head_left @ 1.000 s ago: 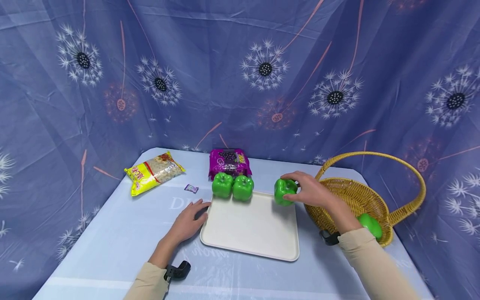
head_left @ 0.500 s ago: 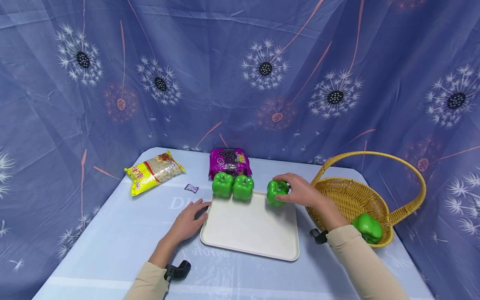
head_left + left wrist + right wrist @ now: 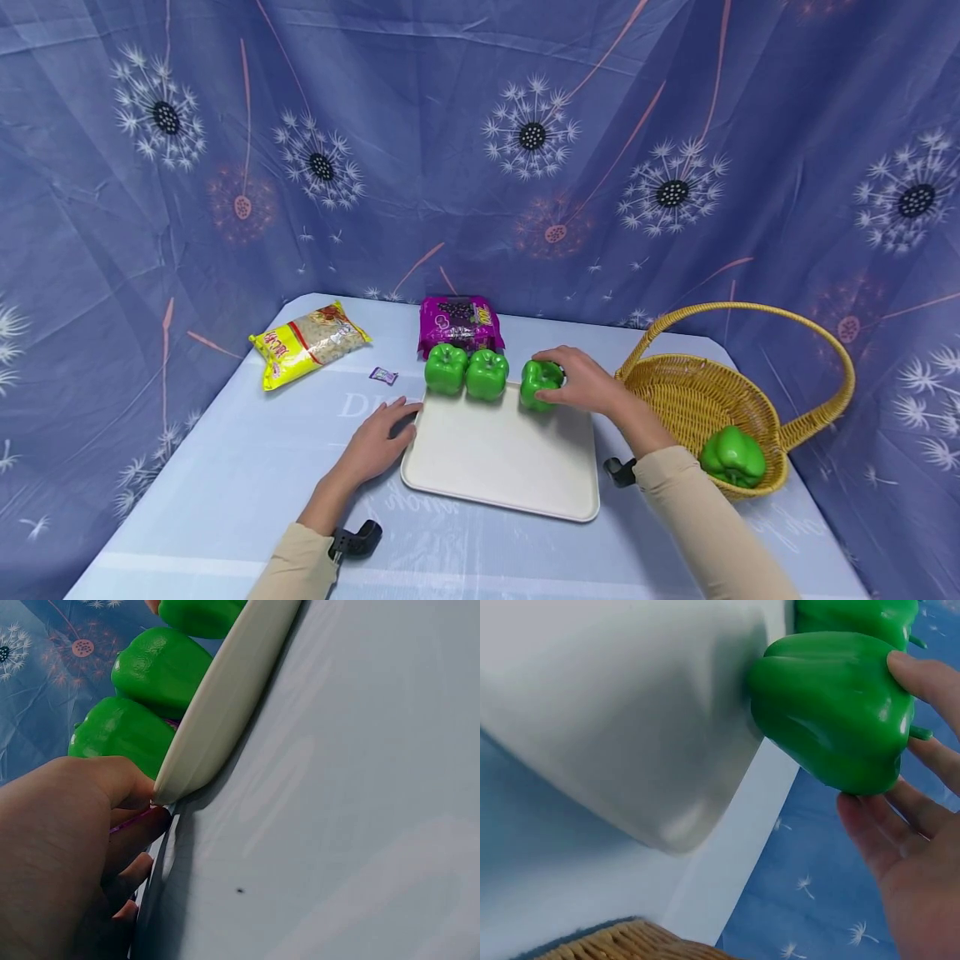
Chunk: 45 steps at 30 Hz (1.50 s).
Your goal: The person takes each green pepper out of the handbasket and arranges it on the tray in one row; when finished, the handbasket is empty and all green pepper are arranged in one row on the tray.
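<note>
My right hand (image 3: 584,382) grips a green bell pepper (image 3: 537,386) over the far right part of the white tray (image 3: 498,462). In the right wrist view, the thumb and fingertips sit around the stem end of this bell pepper (image 3: 832,712). Two more bell peppers, one on the left (image 3: 446,370) and one on the right (image 3: 487,375), stand side by side along the tray's far edge. My left hand (image 3: 380,442) rests at the tray's left edge; in the left wrist view its thumb touches the rim near the corner, with the other fingers stretched loosely beside it.
On the right stands a wicker basket (image 3: 667,387) with a tall handle and one green bell pepper (image 3: 733,457) inside. Behind the tray lies a purple packet (image 3: 459,323). Toward the left are a yellow food bag (image 3: 309,345) and a small wrapped candy (image 3: 383,376). A patterned curtain hangs behind.
My right hand has carried its bell pepper leftward over the tray, nearer the other two. The bell pepper in the basket shows more fully now. My left hand has stayed put.
</note>
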Motion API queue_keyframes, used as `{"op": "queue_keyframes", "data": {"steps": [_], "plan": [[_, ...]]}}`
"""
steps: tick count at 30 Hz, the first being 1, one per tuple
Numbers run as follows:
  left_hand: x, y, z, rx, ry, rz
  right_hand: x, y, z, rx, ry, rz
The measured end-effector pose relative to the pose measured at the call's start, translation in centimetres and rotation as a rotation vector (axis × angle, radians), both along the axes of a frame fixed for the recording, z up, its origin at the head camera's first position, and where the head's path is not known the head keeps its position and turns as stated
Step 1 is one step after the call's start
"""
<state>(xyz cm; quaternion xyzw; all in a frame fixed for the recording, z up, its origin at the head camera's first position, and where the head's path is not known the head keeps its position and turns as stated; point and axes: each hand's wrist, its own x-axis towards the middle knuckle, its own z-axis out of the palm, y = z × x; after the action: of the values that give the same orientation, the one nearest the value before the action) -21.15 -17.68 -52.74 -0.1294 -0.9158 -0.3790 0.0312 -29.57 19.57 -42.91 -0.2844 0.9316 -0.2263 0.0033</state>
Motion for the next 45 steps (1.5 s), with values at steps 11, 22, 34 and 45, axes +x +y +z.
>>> {"op": "queue_keyframes", "data": {"steps": [11,22,34,45], "plan": [[0.0,0.0,0.1,-0.002,-0.01,0.007,-0.4,-1.6,-0.2,-0.004,-0.001,0.009],[-0.1,0.1,0.1,-0.005,-0.009,0.005,-0.5,-2.0,-0.9,-0.02,0.014,-0.024],[0.1,0.2,0.2,-0.001,-0.008,0.003,0.1,-1.3,-0.6,-0.038,0.008,-0.06],[0.1,0.1,0.2,-0.006,-0.011,0.008,0.8,0.9,1.3,-0.08,0.043,-0.014]]}}
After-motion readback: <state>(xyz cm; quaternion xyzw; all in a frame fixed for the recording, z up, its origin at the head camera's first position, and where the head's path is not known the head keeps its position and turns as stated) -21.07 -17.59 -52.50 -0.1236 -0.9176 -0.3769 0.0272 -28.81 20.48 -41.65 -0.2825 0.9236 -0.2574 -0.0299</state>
